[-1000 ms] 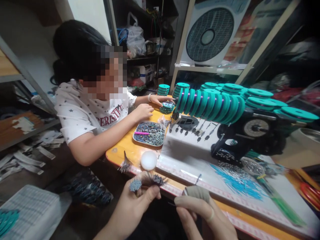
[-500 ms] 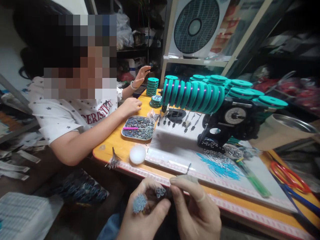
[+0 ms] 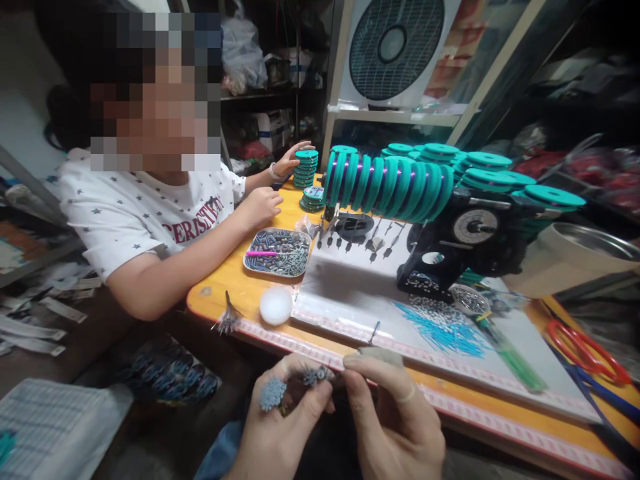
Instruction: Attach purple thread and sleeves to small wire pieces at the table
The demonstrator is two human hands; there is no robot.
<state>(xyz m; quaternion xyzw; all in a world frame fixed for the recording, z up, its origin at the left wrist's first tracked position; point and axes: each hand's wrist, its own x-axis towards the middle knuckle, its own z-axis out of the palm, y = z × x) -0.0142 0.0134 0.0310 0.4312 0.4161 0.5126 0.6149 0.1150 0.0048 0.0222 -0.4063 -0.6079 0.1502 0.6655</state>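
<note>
At the table's near edge, my left hand [image 3: 273, 437] is closed around a bundle of thin blue-grey rods [image 3: 273, 395], whose round ends face me. Between its thumb and forefinger is a smaller cluster of dark pieces with small rings [image 3: 315, 376]. My right hand [image 3: 400, 420] is pinched close beside that cluster, thumb against forefinger. What its fingertips hold is too small to make out. A pale cover wraps one of its fingers. Beyond it, a thin dark piece [image 3: 375, 332] lies on the white board [image 3: 345, 293].
A black winding machine [image 3: 475, 230] carries a row of teal spools [image 3: 390, 187]. A tray of small tubes [image 3: 277, 268], a white round lid [image 3: 276, 307], blue sticks [image 3: 445, 330] and red-handled scissors [image 3: 585, 353] are on the table. A co-worker [image 3: 165, 227] sits at the left.
The small cluster in my left hand has tilted, and my hands stay close together. The co-worker's far hand has lowered onto the stack of teal spools. The view has shifted slightly.
</note>
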